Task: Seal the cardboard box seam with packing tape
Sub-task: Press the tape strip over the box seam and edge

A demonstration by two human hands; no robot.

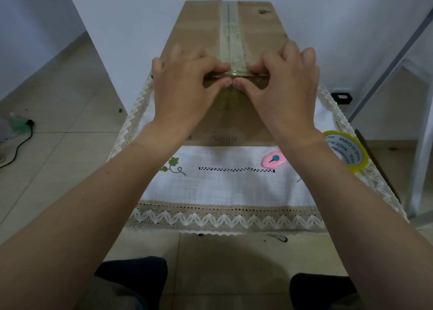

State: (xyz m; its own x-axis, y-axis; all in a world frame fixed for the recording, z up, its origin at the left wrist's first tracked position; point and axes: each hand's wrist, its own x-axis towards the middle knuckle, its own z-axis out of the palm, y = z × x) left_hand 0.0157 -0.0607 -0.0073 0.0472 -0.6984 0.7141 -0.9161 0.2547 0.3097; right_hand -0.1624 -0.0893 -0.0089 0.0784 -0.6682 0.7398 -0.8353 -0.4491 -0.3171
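Note:
A long brown cardboard box (201,28) lies on the white cloth, its top seam covered by a strip of clear packing tape (230,44) that runs to the near edge and folds down over the front face. My left hand (185,84) and my right hand (283,82) both grip that near top edge, fingers curled on top and thumbs pressing the tape end against the front face. The thumb tips meet at the seam.
A roll of clear yellowish tape (346,151) lies at the right on the lace-edged white tablecloth (222,192). A small pink cutter (274,159) rests near the box's front. A wall stands behind, tiled floor at the left, with a black cable (18,145).

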